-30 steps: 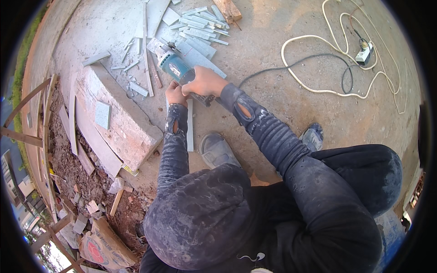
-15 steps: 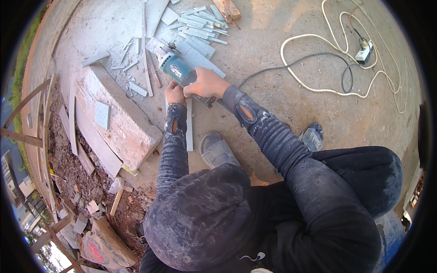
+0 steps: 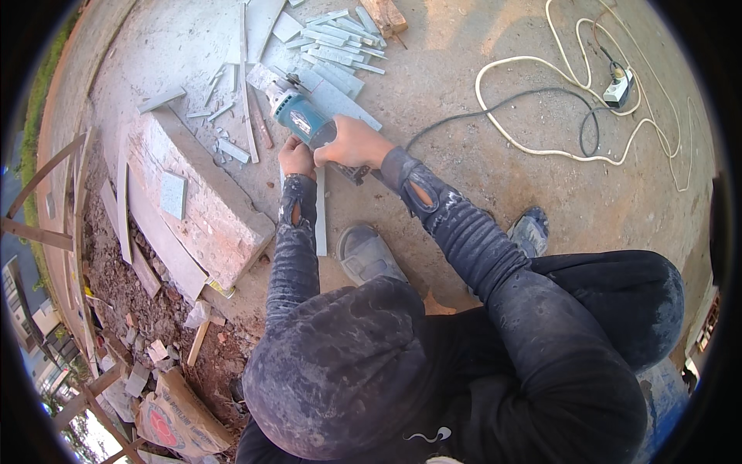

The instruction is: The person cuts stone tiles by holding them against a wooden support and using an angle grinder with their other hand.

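Observation:
My right hand is wrapped round the rear body of a teal angle grinder, whose head points away to the upper left. Dust or blur hides the grinder's disc. Closed beside the grinder's body, my left hand almost touches the right thumb; what its fingers grip is hidden. A pale tile strip lies below the hands, partly covered by my left wrist. Just beyond the grinder rests a wider grey-green tile.
Cut tile strips are heaped at the far side, near a wood block. A concrete block with a tile piece on it stands left. The grinder's dark cord runs right towards a coiled white cable and socket box.
Almost nothing differs. The grinder and both hands have shifted very slightly; the grip looks the same.

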The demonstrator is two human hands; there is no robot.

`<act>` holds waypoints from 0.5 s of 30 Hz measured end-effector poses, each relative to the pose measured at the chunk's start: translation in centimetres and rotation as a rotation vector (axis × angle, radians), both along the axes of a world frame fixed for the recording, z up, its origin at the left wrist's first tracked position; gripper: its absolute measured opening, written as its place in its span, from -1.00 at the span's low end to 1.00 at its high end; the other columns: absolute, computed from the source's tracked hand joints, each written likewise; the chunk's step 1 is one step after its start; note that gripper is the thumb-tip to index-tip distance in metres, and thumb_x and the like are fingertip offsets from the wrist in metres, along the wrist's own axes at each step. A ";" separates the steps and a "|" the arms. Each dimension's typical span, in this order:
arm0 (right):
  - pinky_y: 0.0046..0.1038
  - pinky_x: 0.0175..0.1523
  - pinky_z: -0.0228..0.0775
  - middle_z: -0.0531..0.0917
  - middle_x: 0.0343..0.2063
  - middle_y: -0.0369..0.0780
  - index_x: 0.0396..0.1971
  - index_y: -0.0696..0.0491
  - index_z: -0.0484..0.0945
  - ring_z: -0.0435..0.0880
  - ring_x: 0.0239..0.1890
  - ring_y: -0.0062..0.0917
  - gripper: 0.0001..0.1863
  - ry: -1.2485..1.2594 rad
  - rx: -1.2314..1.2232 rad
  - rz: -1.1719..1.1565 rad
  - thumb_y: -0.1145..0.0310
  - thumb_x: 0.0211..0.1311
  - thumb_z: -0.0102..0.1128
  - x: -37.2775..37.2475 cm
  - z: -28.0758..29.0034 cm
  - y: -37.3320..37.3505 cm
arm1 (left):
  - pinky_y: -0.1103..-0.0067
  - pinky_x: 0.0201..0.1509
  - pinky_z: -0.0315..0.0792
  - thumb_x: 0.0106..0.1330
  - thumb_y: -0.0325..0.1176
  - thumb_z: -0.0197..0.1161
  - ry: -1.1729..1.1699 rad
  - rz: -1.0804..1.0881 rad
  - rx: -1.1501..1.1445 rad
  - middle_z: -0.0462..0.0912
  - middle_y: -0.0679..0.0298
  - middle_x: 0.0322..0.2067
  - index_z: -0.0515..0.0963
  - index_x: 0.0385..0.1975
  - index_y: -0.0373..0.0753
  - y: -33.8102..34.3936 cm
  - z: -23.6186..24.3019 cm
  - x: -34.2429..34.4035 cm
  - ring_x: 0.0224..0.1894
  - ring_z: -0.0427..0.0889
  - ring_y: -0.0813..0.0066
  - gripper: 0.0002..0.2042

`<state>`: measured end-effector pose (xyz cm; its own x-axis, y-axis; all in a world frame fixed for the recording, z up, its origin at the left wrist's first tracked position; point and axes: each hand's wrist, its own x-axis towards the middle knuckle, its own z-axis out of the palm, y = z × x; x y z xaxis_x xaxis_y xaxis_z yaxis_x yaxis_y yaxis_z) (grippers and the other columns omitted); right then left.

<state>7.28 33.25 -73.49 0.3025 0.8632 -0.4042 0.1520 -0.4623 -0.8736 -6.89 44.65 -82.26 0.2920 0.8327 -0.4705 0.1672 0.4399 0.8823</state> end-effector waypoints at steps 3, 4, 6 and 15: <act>-0.32 0.04 0.49 0.61 -0.16 0.25 -0.13 0.46 0.46 0.64 -0.06 -0.01 -0.15 -0.006 -0.002 -0.006 0.03 -0.36 0.43 0.0 -0.1 -0.1 | 0.45 -0.15 0.63 0.36 -0.61 0.02 -0.006 0.009 0.003 0.67 0.06 -0.16 0.50 -0.02 -0.51 -0.2 0.2 0.2 -0.23 0.71 0.31 -0.75; -0.33 0.04 0.49 0.61 -0.16 0.25 -0.13 0.46 0.46 0.64 -0.06 -0.01 -0.15 -0.007 -0.003 -0.008 0.03 -0.36 0.43 0.0 -0.1 -0.1 | 0.44 -0.13 0.63 0.35 -0.62 0.02 -0.009 0.012 0.001 0.67 0.06 -0.15 0.50 -0.02 -0.51 -0.2 0.2 0.3 -0.22 0.71 0.30 -0.75; -0.33 0.04 0.49 0.61 -0.15 0.25 -0.13 0.46 0.46 0.64 -0.06 -0.01 -0.15 0.005 -0.006 -0.003 0.03 -0.35 0.42 0.0 -0.1 -0.1 | 0.44 -0.13 0.62 0.35 -0.62 0.02 -0.007 0.008 -0.007 0.67 0.06 -0.15 0.50 -0.01 -0.51 -0.2 0.4 0.2 -0.22 0.71 0.31 -0.75; -0.33 0.03 0.50 0.61 -0.15 0.24 -0.11 0.46 0.46 0.65 -0.08 -0.02 -0.14 0.025 -0.002 0.004 0.03 -0.36 0.42 -0.1 -0.6 -0.2 | 0.44 -0.12 0.62 0.35 -0.64 0.02 0.019 0.017 -0.020 0.66 0.08 -0.14 0.50 0.00 -0.52 -0.4 1.2 0.4 -0.22 0.69 0.33 -0.74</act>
